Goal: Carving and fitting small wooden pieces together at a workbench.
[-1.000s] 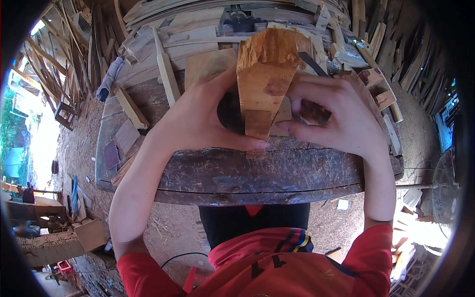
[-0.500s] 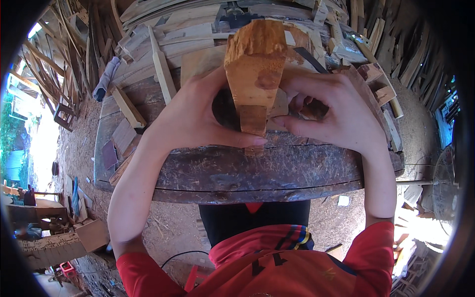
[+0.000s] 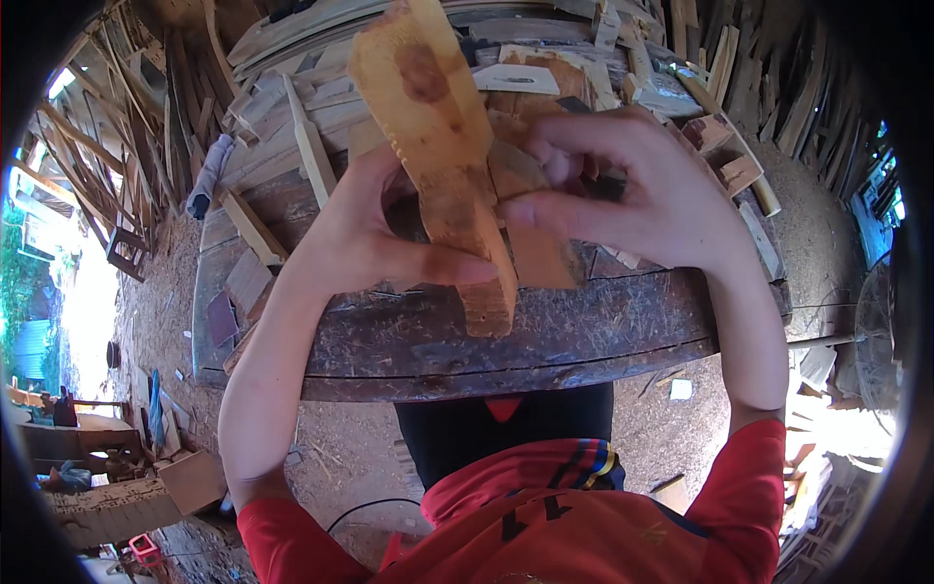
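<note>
In the head view, a rough piece of wood [image 3: 443, 146] is standing tilted in the upper middle of the frame, its wide pale end near the top edge and its narrow end reaching down to the centre. The left hand [image 3: 370, 243] is grasping it from the left of centre, the thumb lying across its lower part. The right hand [image 3: 632, 200] is coming in from the right of centre, fingers curled, gripping a second, smaller wood block [image 3: 530, 219] that is touching the right side of the large piece. Both hands are hovering over a worn round workbench [image 3: 545, 336], whose dark scratched edge is curving across the middle of the frame. Loose wood offcuts [image 3: 302, 146] are lying on the bench toward the upper left, and more planks are piling up along the top. A red shirt [image 3: 545, 526] is filling the bottom centre, above sandy ground.
</note>
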`<action>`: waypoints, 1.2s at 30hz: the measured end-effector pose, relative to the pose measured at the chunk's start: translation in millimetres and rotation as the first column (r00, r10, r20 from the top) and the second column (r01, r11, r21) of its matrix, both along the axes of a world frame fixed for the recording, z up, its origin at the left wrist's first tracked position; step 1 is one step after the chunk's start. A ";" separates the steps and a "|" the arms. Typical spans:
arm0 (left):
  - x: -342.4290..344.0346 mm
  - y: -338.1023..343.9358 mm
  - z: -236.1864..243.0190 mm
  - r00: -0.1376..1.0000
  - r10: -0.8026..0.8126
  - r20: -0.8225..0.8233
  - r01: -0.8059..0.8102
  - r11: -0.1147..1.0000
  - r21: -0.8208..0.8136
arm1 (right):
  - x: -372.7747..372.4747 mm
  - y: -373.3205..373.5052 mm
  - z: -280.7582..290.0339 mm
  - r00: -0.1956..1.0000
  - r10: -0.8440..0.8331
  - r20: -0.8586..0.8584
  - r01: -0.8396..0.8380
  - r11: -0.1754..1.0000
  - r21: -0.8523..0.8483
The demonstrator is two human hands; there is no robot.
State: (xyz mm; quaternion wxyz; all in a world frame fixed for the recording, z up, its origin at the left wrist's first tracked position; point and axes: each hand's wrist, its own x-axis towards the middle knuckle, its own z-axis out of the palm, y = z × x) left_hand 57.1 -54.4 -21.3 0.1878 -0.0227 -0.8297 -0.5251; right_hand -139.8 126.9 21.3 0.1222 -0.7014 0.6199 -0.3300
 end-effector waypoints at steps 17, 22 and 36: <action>1.3 -41.3 -10.4 0.919 -0.078 -0.386 0.378 0.453 0.808 | 47.6 -96.1 102.8 0.993 0.114 0.040 -0.120 0.975 0.189; -1.2 -40.5 -5.4 0.891 -0.078 -0.446 0.450 0.260 0.854 | 35.1 -109.9 117.4 0.963 0.247 0.111 -0.270 0.894 0.357; 5.5 -32.6 -3.1 0.947 -0.031 -0.319 0.292 0.496 0.818 | 45.8 -106.3 98.1 0.982 -0.183 -0.039 0.182 0.887 0.423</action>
